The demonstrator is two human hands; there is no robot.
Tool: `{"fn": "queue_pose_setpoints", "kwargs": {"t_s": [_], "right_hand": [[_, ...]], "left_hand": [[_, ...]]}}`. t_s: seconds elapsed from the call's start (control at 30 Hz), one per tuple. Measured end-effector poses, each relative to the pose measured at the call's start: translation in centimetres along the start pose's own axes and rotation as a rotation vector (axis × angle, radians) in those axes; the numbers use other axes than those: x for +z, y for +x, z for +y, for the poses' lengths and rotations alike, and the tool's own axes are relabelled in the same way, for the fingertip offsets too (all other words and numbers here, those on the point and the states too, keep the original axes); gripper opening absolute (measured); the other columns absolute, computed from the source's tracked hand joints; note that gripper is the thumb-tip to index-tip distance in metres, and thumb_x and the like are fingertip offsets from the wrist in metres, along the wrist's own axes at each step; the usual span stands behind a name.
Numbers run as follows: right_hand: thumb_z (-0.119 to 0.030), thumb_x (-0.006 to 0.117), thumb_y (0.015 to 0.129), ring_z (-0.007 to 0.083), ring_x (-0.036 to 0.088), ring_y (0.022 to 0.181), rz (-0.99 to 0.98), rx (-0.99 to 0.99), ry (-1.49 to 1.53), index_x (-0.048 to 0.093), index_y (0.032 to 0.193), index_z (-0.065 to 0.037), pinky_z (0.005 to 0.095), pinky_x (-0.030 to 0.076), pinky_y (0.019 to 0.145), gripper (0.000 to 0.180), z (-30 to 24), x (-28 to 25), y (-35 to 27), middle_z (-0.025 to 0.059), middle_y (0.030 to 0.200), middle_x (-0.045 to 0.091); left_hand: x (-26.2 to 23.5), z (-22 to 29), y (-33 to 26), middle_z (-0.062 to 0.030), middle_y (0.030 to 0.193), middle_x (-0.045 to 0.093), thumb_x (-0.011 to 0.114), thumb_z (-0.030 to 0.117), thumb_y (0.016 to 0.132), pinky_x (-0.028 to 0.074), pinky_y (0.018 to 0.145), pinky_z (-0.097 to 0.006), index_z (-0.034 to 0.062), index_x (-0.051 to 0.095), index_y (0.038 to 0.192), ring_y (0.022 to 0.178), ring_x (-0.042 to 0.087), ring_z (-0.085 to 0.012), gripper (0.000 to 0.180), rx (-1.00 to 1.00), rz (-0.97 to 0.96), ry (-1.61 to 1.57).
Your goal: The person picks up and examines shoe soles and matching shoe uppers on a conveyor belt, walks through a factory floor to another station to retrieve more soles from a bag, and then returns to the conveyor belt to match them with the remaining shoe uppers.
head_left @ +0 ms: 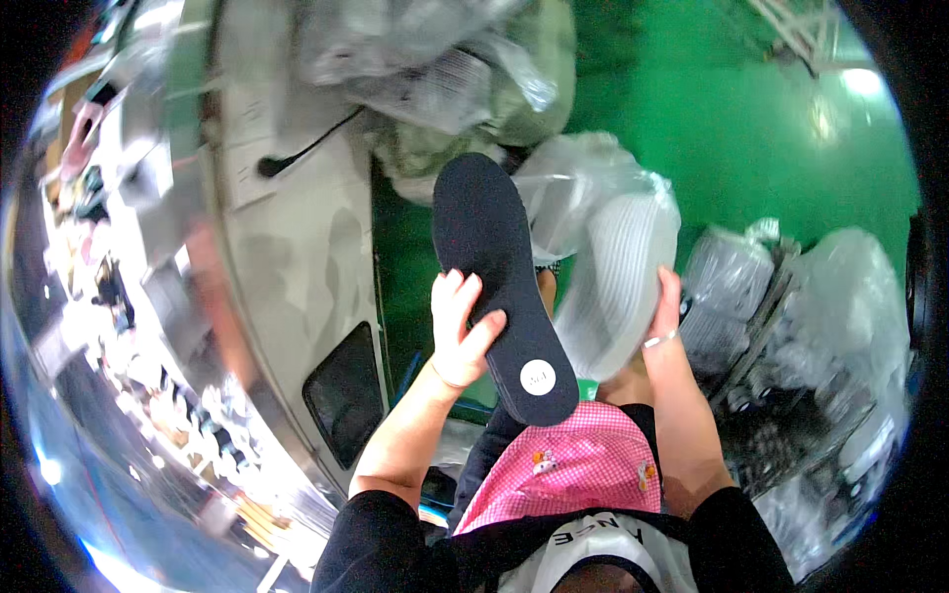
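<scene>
Between the two raised hands, the left hand (458,331) has its fingers curled over the near edge of a long, flat, dark navy foam insole (499,282), thumb pressed on its face, so it is grasping the insole at about mid-length. The insole's long axis runs from the rounded toe, up and away, down to the heel with a small round white sticker (538,377) close to the body. The right hand (664,311) is closed around the lower edge of a pale grey ribbed stack of insoles in a clear plastic bag (618,282), just to the right of the dark insole and almost touching it. Beyond lie a grey metal machine housing (297,247) to the left, a green floor (732,128), and more bagged bundles (791,326) to the right.
</scene>
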State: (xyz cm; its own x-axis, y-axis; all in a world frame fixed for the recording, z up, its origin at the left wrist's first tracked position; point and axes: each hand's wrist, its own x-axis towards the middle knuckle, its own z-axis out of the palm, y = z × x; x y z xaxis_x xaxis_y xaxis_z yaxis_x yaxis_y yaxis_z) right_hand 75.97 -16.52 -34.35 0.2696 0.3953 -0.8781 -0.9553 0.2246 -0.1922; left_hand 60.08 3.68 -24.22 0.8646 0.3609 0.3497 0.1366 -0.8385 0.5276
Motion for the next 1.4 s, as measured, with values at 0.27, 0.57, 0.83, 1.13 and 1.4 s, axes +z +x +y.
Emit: {"fn": "queue_pose_setpoints", "kwargs": {"t_s": [0.27, 0.57, 0.83, 1.13, 1.4], "right_hand": [[-0.029, 0.052, 0.066, 0.0262, 0.053, 0.093, -0.222, 0.273, -0.429, 0.044, 0.112, -0.001, 0.0369, 0.045, 0.079, 0.055, 0.8, -1.2, -16.5, 0.0138, 0.105, 0.052], [-0.017, 0.062, 0.062, 0.0224, 0.049, 0.097, -0.737, 0.196, -1.048, 0.036, 0.119, 0.000, 0.0333, 0.041, 0.083, 0.065, 3.9, 18.1, -29.4, 0.0117, 0.109, 0.049], [-0.032, 0.063, 0.060, 0.0327, 0.047, 0.095, -0.862, -1.331, -2.191, 0.031, 0.118, 0.003, 0.0426, 0.035, 0.081, 0.075, 28.2, 37.7, -35.9, 0.0200, 0.104, 0.049], [-0.042, 0.069, 0.053, 0.0244, 0.037, 0.102, -0.649, -1.638, -2.821, 0.023, 0.127, -0.004, 0.0366, 0.034, 0.076, 0.095, 42.0, 42.0, -29.1, 0.0087, 0.128, 0.030], [-0.017, 0.066, 0.062, 0.0292, 0.046, 0.094, -1.112, -1.588, -2.383, 0.046, 0.105, -0.003, 0.0339, 0.036, 0.084, 0.050, 37.1, 45.5, -26.5, 0.0141, 0.102, 0.048]], "left_hand": [[-16.5, 12.0, -4.0, -0.0099, 0.111, 0.048, 0.059, 0.015, 0.060, 0.034, 0.083, -0.043, 0.0156, 0.054, 0.086, 0.101, 0.043, -0.0273, 0.027, -0.059, 0.224, 0.261], [-32.2, 6.4, -13.8, -0.0144, 0.117, 0.039, 0.066, 0.011, 0.056, 0.029, 0.089, -0.041, 0.0118, 0.043, 0.101, 0.108, 0.036, -0.0334, 0.050, -0.409, 0.710, 0.663], [-36.8, -1.9, -26.0, -0.0114, 0.119, 0.040, 0.060, 0.015, 0.061, 0.028, 0.089, -0.040, 0.0152, 0.046, 0.101, 0.110, 0.035, -0.0304, 0.043, -0.618, 0.715, 0.710], [-40.5, -2.0, -29.3, -0.0176, 0.127, 0.029, 0.055, 0.006, 0.058, 0.022, 0.096, -0.045, 0.0077, 0.040, 0.111, 0.117, 0.023, -0.0386, 0.055, -0.731, 0.309, 0.230], [-40.5, -1.9, -26.4, -0.0220, 0.123, 0.022, 0.063, 0.026, 0.069, 0.032, 0.090, -0.040, -0.0001, 0.020, 0.124, 0.112, 0.029, -0.0336, 0.074, -1.278, 1.017, -0.635]]}}
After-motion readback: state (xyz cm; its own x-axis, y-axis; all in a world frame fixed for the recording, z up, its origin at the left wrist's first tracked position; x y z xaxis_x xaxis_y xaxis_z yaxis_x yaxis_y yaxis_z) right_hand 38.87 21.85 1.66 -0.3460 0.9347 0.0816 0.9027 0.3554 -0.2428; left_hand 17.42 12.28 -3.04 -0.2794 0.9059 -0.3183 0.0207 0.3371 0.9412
